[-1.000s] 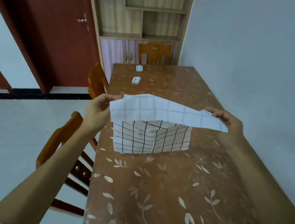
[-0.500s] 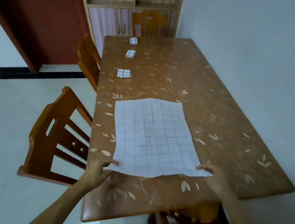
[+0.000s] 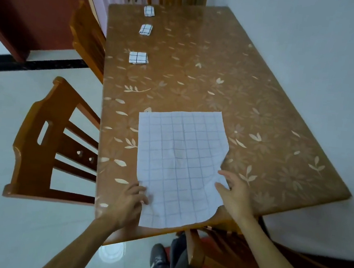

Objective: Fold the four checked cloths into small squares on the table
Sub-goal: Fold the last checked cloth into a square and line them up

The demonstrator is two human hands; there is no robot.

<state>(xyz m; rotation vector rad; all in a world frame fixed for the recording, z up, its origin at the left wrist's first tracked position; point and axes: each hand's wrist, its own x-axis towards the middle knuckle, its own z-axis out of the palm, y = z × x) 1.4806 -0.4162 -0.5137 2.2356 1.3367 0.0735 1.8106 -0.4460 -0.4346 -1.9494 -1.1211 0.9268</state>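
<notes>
An open cloth [image 3: 179,162], white with a faint grey check, lies spread flat on the brown flower-patterned counter [image 3: 222,73], on its near half. The cloth's near end reaches close to the counter's front edge. Its right edge is drawn inward and a little rumpled.

The left hand [image 3: 129,203] sits at the cloth's near left edge with its fingers bent down onto the fabric. From here I cannot tell whether it pinches the edge or only presses on it. The right hand [image 3: 234,195] is released, its fingers spread and fairly straight over the rumpled right edge, touching the cloth there or just above it.

Along the counter's left side three cloths lie folded small, in a row and well apart from each other: the nearest folded square [image 3: 138,58], the middle folded square [image 3: 145,29] and the far folded square [image 3: 149,11], each with a dark check.

A wooden chair [image 3: 44,145] stands beside the counter's left edge, and a second chair [image 3: 87,37] stands further along that side.
</notes>
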